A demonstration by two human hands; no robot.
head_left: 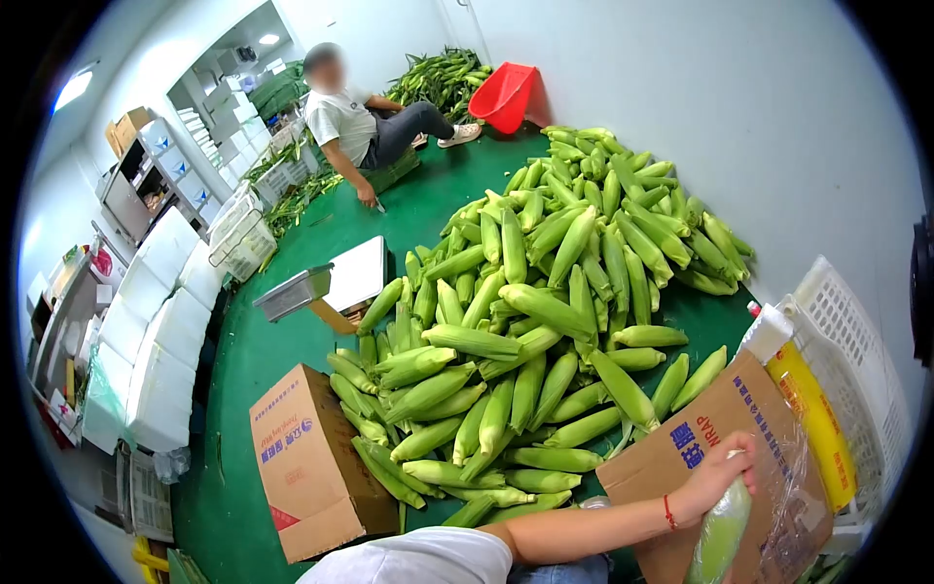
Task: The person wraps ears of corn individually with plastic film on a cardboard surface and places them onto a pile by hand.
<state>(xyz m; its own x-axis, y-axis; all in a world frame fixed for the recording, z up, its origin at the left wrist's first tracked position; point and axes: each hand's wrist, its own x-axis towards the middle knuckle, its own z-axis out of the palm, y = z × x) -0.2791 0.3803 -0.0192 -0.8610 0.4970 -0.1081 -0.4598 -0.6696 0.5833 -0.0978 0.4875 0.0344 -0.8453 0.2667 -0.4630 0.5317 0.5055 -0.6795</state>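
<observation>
At the lower right, my right hand (718, 479), with a red string on the wrist, is closed round the top end of a corn cob (722, 535) covered in clear film. The cob hangs in front of a brown cardboard box (671, 467) with blue and red print. Clear film (800, 496) lies over the box's right part. My left hand is not in view. A large heap of green husked corn (506, 360) lies to the left of the box on the green floor.
A second cardboard box (302, 457) stands left of the heap, near a scale (362, 277). White foam boxes (170, 341) are stacked at the left. Another person (341, 122) sits at the back beside a red basket (501, 97). A white crate (846, 341) leans at the right.
</observation>
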